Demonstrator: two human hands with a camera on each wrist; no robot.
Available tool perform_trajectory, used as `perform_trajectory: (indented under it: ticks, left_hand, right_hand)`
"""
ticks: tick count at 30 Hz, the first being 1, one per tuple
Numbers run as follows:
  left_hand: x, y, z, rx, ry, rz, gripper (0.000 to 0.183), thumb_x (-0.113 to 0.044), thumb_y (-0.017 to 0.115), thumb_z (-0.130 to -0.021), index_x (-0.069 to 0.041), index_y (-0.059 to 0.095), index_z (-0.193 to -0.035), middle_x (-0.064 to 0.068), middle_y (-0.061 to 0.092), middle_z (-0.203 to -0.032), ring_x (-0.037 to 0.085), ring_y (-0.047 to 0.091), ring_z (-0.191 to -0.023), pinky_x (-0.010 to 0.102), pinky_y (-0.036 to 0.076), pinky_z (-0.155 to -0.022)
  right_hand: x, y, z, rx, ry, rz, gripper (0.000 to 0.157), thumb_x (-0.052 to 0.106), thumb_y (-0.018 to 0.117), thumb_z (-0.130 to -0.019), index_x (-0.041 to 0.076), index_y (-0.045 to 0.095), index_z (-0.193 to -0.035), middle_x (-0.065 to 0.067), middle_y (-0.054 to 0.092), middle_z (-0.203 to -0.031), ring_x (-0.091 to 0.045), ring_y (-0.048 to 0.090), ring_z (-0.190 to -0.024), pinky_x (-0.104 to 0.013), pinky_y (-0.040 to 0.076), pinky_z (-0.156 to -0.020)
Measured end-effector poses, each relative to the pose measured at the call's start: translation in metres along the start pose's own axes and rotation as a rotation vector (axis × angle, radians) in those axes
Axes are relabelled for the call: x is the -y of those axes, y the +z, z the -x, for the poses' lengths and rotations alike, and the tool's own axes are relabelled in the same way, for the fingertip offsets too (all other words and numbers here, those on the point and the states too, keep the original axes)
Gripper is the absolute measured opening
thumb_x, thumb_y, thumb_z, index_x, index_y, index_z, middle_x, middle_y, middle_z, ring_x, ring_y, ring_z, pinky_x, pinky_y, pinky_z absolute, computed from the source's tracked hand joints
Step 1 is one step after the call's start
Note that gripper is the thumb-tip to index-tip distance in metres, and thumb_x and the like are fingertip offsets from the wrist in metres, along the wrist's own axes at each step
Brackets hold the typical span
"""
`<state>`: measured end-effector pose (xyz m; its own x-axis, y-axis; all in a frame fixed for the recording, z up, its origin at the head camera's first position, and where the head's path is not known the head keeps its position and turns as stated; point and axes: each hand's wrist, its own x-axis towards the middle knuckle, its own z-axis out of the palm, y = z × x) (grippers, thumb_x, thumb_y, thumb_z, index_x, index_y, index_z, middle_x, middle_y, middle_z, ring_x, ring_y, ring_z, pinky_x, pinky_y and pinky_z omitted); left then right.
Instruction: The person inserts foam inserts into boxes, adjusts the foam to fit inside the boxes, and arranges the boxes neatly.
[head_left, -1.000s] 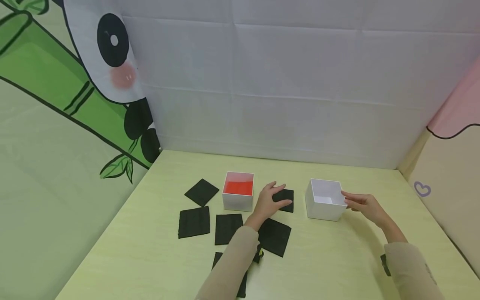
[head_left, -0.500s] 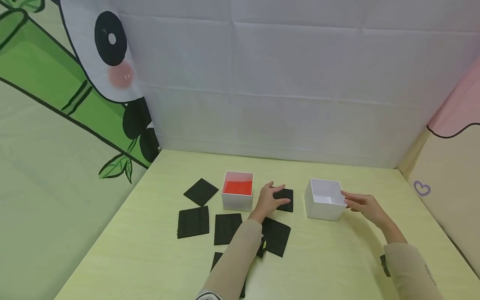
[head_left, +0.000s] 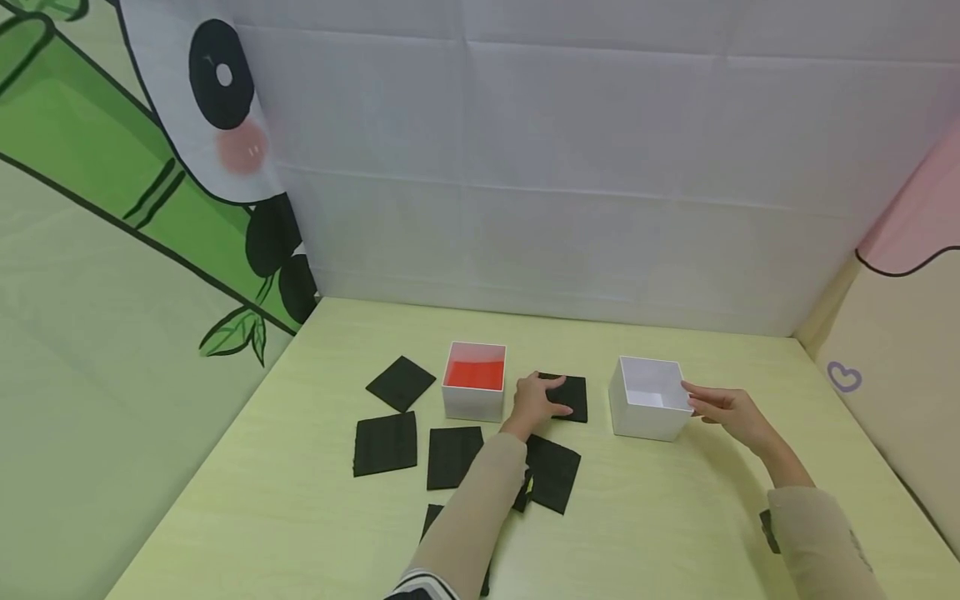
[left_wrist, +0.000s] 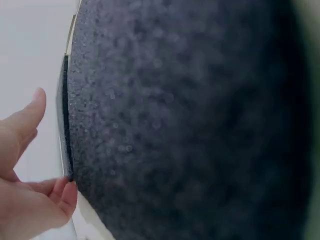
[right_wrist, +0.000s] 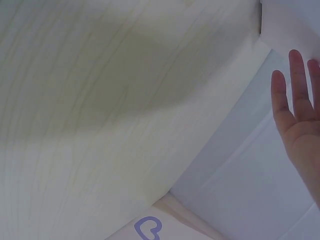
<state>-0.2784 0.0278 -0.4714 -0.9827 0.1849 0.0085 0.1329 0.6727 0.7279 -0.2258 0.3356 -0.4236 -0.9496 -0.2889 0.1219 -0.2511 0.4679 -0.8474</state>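
Note:
My left hand (head_left: 531, 402) is at the left edge of a flat black square (head_left: 573, 398), with thumb and fingertips spread apart over it. In the left wrist view, fingertips of the left hand (left_wrist: 25, 200) come right to a thin black edge (left_wrist: 65, 125), and another finger stands away from it. A white box (head_left: 648, 421) with nothing visible inside is on the right. My right hand (head_left: 738, 417) touches its right wall near the rim. The right wrist view shows straight fingers of the right hand (right_wrist: 305, 120) beside the white box wall (right_wrist: 280, 25).
A second white box (head_left: 474, 406) with red inside (head_left: 477, 375) stands left of the left hand. Several black squares lie around the left forearm, including one at far left (head_left: 401, 383) and one in front (head_left: 454, 458). A pale curtain (head_left: 510, 183) backs the table (head_left: 615, 517).
My left hand has come down and slightly back to the left, lower over the edge of the far black square. The right hand and its white box have stayed put.

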Motion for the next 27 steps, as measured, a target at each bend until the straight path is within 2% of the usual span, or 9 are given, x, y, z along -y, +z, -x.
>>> perform_trajectory:
  ticks: [10,15,23,27]
  left_hand:
    - [0.003,0.002,0.000,-0.049,-0.034,-0.166,0.055,-0.025,0.079,-0.066,-0.022,0.061,-0.118,0.020,0.040,-0.133,0.034,0.035,-0.112,0.041,0.033,-0.086]
    - [0.004,0.004,-0.001,-0.065,-0.035,-0.190,0.054,-0.026,0.080,-0.064,-0.022,0.062,-0.116,0.015,0.046,-0.128,0.030,0.038,-0.106,0.038,0.033,-0.082]
    - [0.001,0.008,-0.005,-0.065,-0.049,-0.204,0.057,-0.023,0.081,-0.064,-0.022,0.061,-0.117,0.012,0.053,-0.106,0.025,0.041,-0.095,0.035,0.034,-0.079]
    - [0.000,0.012,-0.008,-0.070,-0.069,-0.202,0.057,-0.021,0.081,-0.064,-0.020,0.061,-0.118,0.011,0.056,-0.105,0.024,0.042,-0.090,0.034,0.034,-0.077]
  right_hand:
    - [0.000,0.000,0.000,0.002,-0.008,-0.007,0.038,0.007,0.054,-0.089,-0.016,0.045,-0.118,0.021,0.056,-0.102,-0.006,0.060,-0.078,-0.022,0.048,-0.069]
    - [0.000,0.000,0.000,-0.001,-0.009,-0.012,0.038,0.006,0.054,-0.089,-0.017,0.045,-0.118,0.022,0.056,-0.101,-0.004,0.060,-0.078,-0.021,0.048,-0.068]
    - [-0.008,-0.002,-0.004,0.004,-0.013,-0.019,0.038,0.007,0.054,-0.089,-0.017,0.045,-0.118,0.020,0.056,-0.103,-0.004,0.060,-0.078,-0.023,0.048,-0.068]
    - [-0.014,-0.004,-0.007,0.006,-0.012,-0.023,0.039,0.008,0.054,-0.089,-0.016,0.045,-0.118,0.019,0.056,-0.103,-0.004,0.060,-0.078,-0.023,0.048,-0.068]
